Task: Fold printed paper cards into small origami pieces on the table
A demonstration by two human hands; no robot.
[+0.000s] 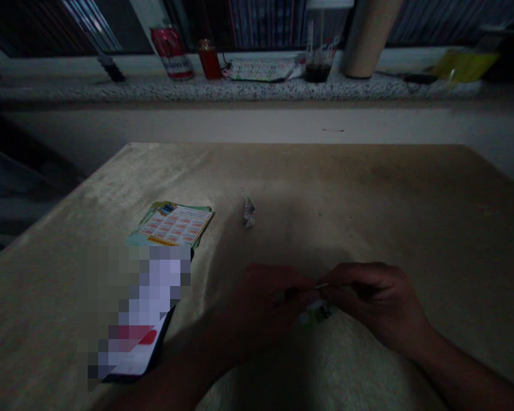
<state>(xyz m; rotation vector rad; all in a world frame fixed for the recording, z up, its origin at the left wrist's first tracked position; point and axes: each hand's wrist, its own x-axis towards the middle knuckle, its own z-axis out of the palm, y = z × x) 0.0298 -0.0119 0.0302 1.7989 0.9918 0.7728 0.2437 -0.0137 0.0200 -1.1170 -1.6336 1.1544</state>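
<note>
I have the left hand (269, 294) and the right hand (377, 297) meeting at one small green-and-white piece of paper (314, 315), each pinching it between thumb and fingers. The paper lies right in the grip: its pale upper edge shows between the two sets of fingertips, and its printed face hangs just below them, toward me; the shade hides its exact folds from me. Ahead of the grip and slightly left, a small folded paper piece (249, 212) rests on the tabletop (389, 200), well apart from my fingers. Farther left, beyond the left hand, I see a stack of printed cards (177, 224), and nearer me a smartphone (143, 319) with a lit, partly pixelated screen, close beside the left forearm. To the right of the grip I have broad open room, and the tabletop's far edge runs well beyond both hands, before the wall. Past that edge, on the speckled windowsill (257, 91), a clear plastic cup (323, 43) stands roughly straight ahead of the grip with some dark liquid in its bottom; left of it are a red beverage can (172, 52) and a small red bottle (209, 61), their contents hidden from me.
</note>
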